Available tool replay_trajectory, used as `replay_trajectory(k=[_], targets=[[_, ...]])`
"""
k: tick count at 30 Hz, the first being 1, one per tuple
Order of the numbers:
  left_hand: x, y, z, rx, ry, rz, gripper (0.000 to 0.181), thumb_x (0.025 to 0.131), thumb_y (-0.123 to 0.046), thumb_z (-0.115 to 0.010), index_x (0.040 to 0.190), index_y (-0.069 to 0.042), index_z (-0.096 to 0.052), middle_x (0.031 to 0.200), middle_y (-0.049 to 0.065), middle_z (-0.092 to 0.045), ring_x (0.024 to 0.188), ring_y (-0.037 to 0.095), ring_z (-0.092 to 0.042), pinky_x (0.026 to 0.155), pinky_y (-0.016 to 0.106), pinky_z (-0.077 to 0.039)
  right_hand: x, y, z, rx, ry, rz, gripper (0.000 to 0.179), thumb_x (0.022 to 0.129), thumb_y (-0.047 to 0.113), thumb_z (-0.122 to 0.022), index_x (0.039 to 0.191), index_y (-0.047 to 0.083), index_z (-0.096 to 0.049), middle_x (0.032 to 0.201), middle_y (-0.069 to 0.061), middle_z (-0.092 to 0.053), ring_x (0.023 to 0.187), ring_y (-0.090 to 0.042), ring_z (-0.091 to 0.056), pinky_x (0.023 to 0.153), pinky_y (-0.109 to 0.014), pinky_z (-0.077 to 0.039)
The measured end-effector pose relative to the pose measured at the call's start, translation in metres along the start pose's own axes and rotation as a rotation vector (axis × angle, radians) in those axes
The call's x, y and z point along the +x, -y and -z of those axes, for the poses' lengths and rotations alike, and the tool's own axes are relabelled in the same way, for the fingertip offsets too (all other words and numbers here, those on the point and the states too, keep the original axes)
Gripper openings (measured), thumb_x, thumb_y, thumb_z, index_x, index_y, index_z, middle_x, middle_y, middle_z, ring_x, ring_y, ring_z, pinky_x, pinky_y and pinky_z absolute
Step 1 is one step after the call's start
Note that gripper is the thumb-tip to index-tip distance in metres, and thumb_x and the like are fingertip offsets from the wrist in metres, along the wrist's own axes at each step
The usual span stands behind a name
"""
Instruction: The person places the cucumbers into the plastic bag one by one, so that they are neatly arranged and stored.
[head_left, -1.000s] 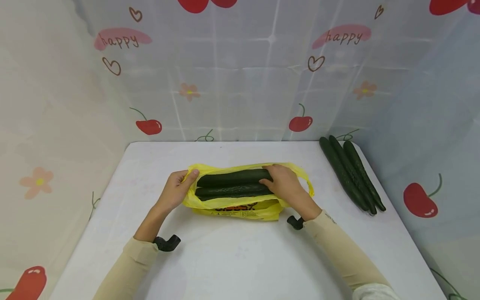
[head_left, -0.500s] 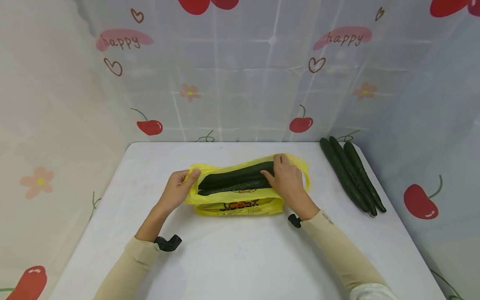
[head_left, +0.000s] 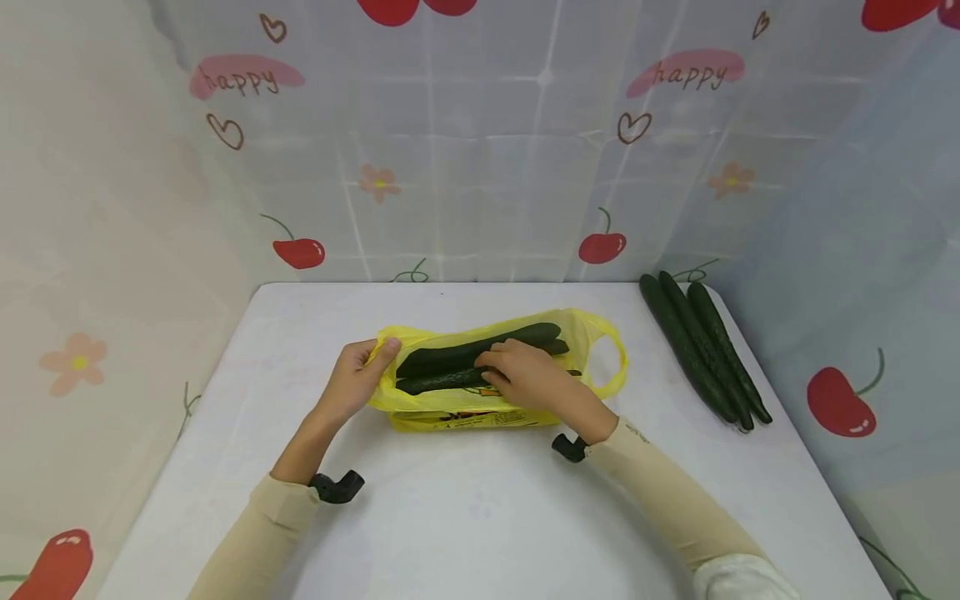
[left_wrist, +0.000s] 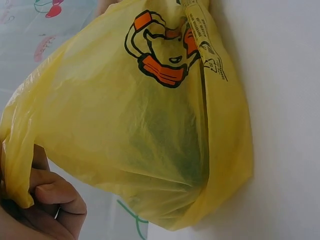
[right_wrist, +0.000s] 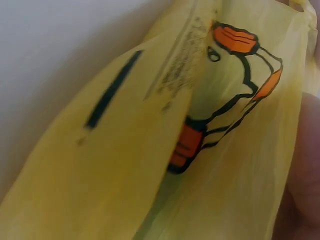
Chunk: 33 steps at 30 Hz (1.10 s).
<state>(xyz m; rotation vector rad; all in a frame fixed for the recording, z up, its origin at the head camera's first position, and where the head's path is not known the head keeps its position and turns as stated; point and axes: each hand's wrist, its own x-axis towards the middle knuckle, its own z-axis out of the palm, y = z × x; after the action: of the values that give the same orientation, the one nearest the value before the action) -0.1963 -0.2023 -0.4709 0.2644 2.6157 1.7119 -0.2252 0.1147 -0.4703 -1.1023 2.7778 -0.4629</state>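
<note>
A yellow plastic bag [head_left: 585, 333] lies on its side on the table, its mouth spread open toward me. Long dark green cucumbers [head_left: 438, 359] lie lengthwise inside it. My left hand [head_left: 354, 379] pinches the bag's left end, thumb on top; in the left wrist view, that hand [left_wrist: 57, 200] has the bunched handle in its fingers. Reaching into the opening, my right hand [head_left: 528, 379] holds the nearer cucumber [head_left: 442, 383] around its middle, fingers on the far side and thumb on the near side. The bag's right handle loop [head_left: 621, 367] hangs loose beside that wrist.
Three more cucumbers [head_left: 697, 350] lie side by side at the table's right edge, toward the back. A printed curtain [head_left: 480, 167] hangs behind the white table [head_left: 465, 517] and along both sides.
My right hand has moved from the bag's far right rim leftward and down onto the nearer cucumber, uncovering the cucumbers' right ends. The left hand keeps its hold in place.
</note>
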Motion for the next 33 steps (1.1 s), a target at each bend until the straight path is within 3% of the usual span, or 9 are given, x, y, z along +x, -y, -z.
replay_trajectory(k=[5,11,16,21,25,29,31,33], targets=[[-0.001,-0.002,-0.002,0.018,0.020,0.021,0.045,0.111,-0.039,-0.060,0.087,-0.001,-0.062,0.069,0.003,-0.048,0.057,0.011,-0.047,0.052,0.024,-0.040,-0.004,-0.001,0.007,0.078,0.019,-0.012,0.033,0.111,0.032,-0.061,0.140,0.017,-0.069,0.118,0.002,-0.071,0.101,-0.014,-0.065,0.087,-0.035,-0.056],[-0.004,-0.006,-0.002,0.037,0.019,0.019,0.048,0.112,-0.040,-0.059,0.093,0.004,-0.064,0.071,0.004,-0.049,0.058,0.012,-0.048,0.053,0.024,-0.042,-0.036,-0.017,0.029,0.166,-0.016,-0.035,0.033,0.108,0.030,-0.067,0.136,0.013,-0.072,0.118,0.002,-0.074,0.106,-0.016,-0.071,0.093,-0.039,-0.059],[-0.005,-0.006,-0.001,0.034,0.004,0.013,0.049,0.113,-0.039,-0.057,0.097,0.006,-0.065,0.072,0.005,-0.049,0.059,0.012,-0.048,0.054,0.024,-0.042,-0.071,-0.037,0.049,0.209,-0.185,-0.046,0.027,0.105,0.024,-0.071,0.131,0.014,-0.074,0.119,-0.001,-0.077,0.104,-0.018,-0.072,0.088,-0.043,-0.062],[-0.007,-0.007,-0.001,0.023,-0.002,-0.002,0.045,0.113,-0.036,-0.057,0.090,0.002,-0.061,0.070,0.003,-0.044,0.059,0.011,-0.046,0.054,0.024,-0.041,-0.106,-0.066,0.062,0.165,-0.437,-0.074,0.023,0.101,0.014,-0.075,0.125,0.013,-0.076,0.114,-0.002,-0.079,0.093,-0.016,-0.070,0.077,-0.034,-0.059],[-0.008,-0.006,-0.001,0.020,-0.006,-0.001,0.045,0.113,-0.036,-0.057,0.090,0.002,-0.061,0.070,0.003,-0.044,0.059,0.011,-0.046,0.054,0.024,-0.041,-0.130,-0.088,0.068,0.136,-0.567,-0.164,0.023,0.101,0.011,-0.075,0.124,0.010,-0.076,0.112,-0.007,-0.079,0.090,-0.019,-0.070,0.077,-0.020,-0.055],[-0.008,-0.006,-0.001,0.015,-0.007,0.013,0.046,0.113,-0.038,-0.056,0.091,0.002,-0.061,0.070,0.003,-0.045,0.059,0.011,-0.047,0.054,0.024,-0.042,-0.151,-0.104,0.070,0.129,-0.606,-0.324,0.026,0.103,0.018,-0.073,0.128,0.011,-0.075,0.113,-0.010,-0.079,0.092,-0.025,-0.071,0.078,-0.012,-0.051],[-0.008,-0.006,-0.002,0.011,-0.003,0.016,0.047,0.113,-0.038,-0.056,0.093,0.004,-0.062,0.071,0.003,-0.046,0.059,0.011,-0.047,0.054,0.024,-0.042,-0.162,-0.111,0.069,0.123,-0.605,-0.409,0.029,0.104,0.022,-0.071,0.130,0.011,-0.073,0.113,-0.013,-0.077,0.093,-0.029,-0.072,0.078,-0.016,-0.051],[-0.008,-0.006,-0.002,0.007,-0.005,0.016,0.047,0.113,-0.038,-0.056,0.094,0.004,-0.063,0.071,0.004,-0.046,0.059,0.012,-0.047,0.054,0.024,-0.042,-0.172,-0.119,0.067,0.113,-0.600,-0.494,0.033,0.105,0.026,-0.070,0.132,0.007,-0.071,0.113,-0.017,-0.075,0.095,-0.033,-0.072,0.080,-0.028,-0.054]])
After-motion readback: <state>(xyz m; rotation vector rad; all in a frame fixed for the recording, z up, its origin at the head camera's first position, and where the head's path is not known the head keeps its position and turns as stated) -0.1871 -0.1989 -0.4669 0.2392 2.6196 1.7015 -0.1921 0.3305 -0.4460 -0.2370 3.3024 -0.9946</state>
